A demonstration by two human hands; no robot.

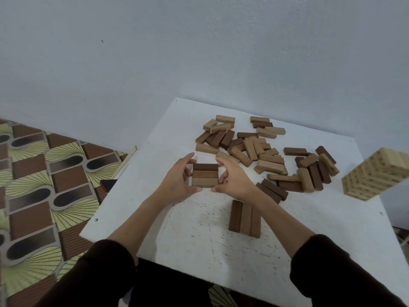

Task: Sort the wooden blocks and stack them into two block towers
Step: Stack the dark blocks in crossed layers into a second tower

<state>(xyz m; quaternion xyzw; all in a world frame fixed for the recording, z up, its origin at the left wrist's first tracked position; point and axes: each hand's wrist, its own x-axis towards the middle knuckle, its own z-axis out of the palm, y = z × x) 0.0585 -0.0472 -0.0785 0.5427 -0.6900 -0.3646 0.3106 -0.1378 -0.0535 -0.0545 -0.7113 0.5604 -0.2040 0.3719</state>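
Observation:
Three brown wooden blocks lie side by side as a square layer on the white table. My left hand holds this layer at its left end, fingers curled around it. My right hand holds its right end, thumb at the near corner. Another row of three blocks lies flat nearer to me on the right. A loose pile of light and dark blocks spreads across the back of the table. A finished tower of pale blocks stands at the right edge.
A pair of dark blocks lies just right of my right wrist. A wall rises behind the table. A patterned floor and a dark phone-like object lie to the left, below the table edge.

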